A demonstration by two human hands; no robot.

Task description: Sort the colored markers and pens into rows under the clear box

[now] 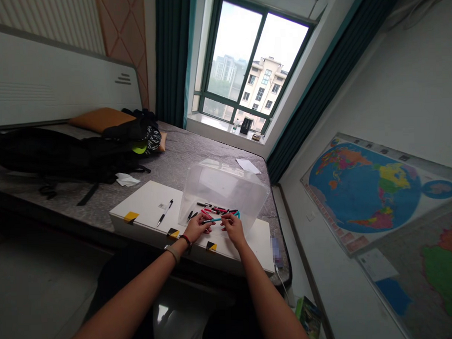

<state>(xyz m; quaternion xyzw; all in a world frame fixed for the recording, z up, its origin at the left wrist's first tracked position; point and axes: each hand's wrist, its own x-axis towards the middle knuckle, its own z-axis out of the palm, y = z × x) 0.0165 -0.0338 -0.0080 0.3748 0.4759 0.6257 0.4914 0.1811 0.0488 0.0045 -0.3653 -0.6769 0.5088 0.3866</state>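
Note:
Both my hands reach into the open front of a clear plastic box point(226, 182) lying on a white board point(145, 204). My left hand point(197, 228) and my right hand point(232, 224) pinch the two ends of a teal pen point(215, 220) held level between them. Several red and black pens point(217, 209) lie in a loose pile inside the box, just behind my fingers. One black pen point(165, 212) rests alone on the board to the left, beside a small label.
The board sits on a grey bed point(184, 156) with a black backpack point(62, 155), an orange cushion point(98, 118) and white paper scraps. A window is behind. World maps point(367, 187) hang on the right wall. A phone point(276, 252) lies at the board's right end.

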